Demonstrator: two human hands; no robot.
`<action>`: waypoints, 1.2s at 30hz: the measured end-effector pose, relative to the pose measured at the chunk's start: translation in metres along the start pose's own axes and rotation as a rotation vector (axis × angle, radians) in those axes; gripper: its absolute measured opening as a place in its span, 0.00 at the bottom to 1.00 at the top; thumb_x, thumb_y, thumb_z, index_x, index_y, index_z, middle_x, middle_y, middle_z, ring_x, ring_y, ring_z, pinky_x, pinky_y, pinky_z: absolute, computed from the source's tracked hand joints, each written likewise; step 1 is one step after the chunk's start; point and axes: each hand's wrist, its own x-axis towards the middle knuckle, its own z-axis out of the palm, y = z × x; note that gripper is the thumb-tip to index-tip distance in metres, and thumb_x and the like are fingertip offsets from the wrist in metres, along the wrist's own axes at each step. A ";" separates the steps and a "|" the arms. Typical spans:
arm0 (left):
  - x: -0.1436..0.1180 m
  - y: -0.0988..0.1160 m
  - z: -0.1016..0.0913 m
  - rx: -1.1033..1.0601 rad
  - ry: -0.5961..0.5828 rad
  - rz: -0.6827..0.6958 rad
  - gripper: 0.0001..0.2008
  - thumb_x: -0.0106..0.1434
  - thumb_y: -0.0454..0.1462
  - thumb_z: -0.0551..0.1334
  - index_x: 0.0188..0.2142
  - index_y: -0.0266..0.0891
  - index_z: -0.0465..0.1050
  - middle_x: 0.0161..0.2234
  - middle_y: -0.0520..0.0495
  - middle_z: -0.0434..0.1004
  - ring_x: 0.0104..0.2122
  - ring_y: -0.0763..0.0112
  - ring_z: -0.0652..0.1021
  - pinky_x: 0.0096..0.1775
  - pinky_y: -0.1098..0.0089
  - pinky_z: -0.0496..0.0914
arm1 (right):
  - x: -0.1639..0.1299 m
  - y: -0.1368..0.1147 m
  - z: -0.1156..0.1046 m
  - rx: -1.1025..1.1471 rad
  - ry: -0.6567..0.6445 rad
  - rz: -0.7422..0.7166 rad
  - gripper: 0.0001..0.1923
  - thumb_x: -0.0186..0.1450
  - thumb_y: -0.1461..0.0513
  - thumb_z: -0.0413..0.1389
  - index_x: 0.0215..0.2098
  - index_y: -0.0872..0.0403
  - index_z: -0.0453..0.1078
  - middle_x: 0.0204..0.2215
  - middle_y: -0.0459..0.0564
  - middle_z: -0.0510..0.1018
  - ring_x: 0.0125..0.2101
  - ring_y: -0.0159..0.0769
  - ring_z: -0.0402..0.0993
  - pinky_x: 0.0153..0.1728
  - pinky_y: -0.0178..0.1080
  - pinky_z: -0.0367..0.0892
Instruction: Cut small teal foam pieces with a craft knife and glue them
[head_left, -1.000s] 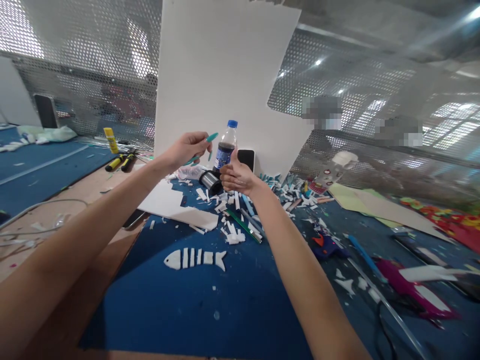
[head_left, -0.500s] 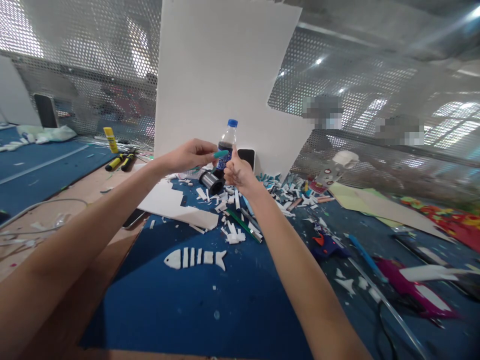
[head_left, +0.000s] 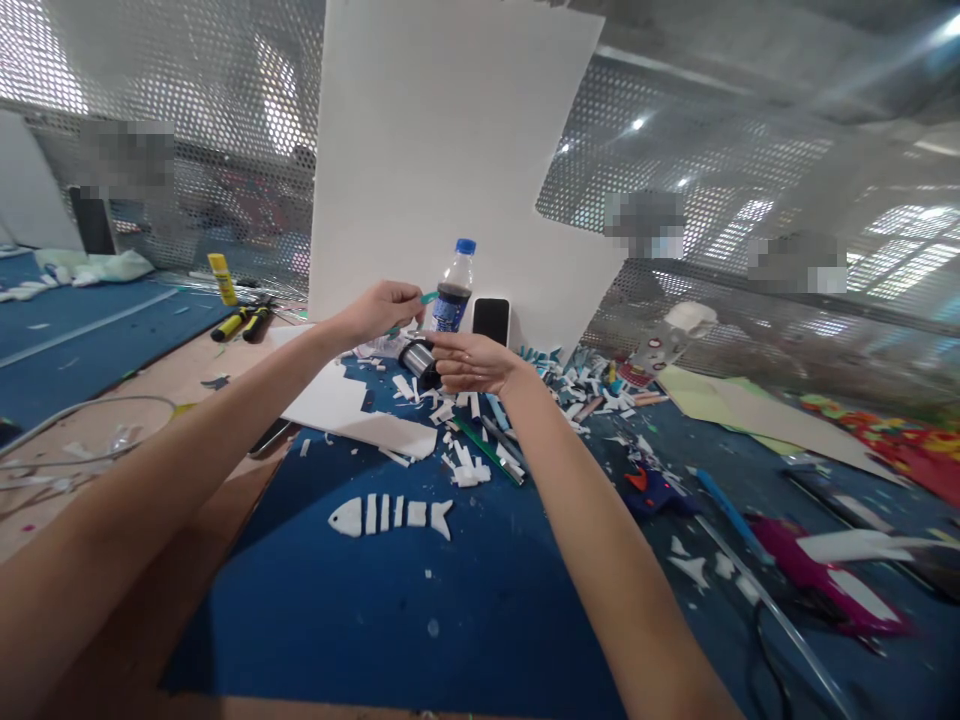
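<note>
My left hand is closed in a pinch around a thin teal piece, and only small bits of it show past the fingers. Just right of and below it, my right hand points its closed fingers leftward, the fingertips close to the left hand. Whatever those fingertips may hold is too small to make out. Behind the hands stands a blue-capped bottle of dark drink. A spool of grey wire lies beneath them, partly covered by the right hand. Nearer me, a white fish in separate slices rests on the blue mat.
A phone leans against a tall white board. White and teal scraps are heaped behind the right arm. A glue stick and yellow-handled tools sit left; a purple tool lies right.
The right hand has turned from an upright thumb to fingers pointing left, and sits slightly lower. The teal piece has shifted left and is more hidden in the left hand.
</note>
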 end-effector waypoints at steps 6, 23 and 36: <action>0.001 -0.007 0.008 -0.067 -0.103 -0.069 0.14 0.63 0.33 0.56 0.20 0.34 0.64 0.15 0.57 0.57 0.15 0.84 0.60 0.21 0.78 0.55 | -0.002 0.001 0.000 0.108 -0.057 -0.130 0.31 0.71 0.49 0.33 0.13 0.55 0.37 0.04 0.37 0.46 0.07 0.21 0.38 0.15 0.27 0.53; -0.002 -0.005 0.009 -0.072 -0.267 -0.069 0.12 0.61 0.38 0.58 0.23 0.36 0.63 0.19 0.54 0.61 0.19 0.81 0.63 0.23 0.75 0.55 | 0.006 0.006 -0.004 0.223 0.183 -0.352 0.33 0.67 0.43 0.31 0.12 0.55 0.43 0.05 0.37 0.49 0.08 0.23 0.41 0.15 0.29 0.50; -0.010 0.016 0.011 0.097 -0.212 -0.170 0.11 0.60 0.42 0.57 0.26 0.37 0.70 0.26 0.47 0.73 0.25 0.73 0.71 0.26 0.75 0.63 | 0.019 0.007 0.005 0.175 0.517 -0.418 0.29 0.69 0.46 0.36 0.15 0.52 0.41 0.05 0.37 0.47 0.07 0.23 0.40 0.10 0.30 0.40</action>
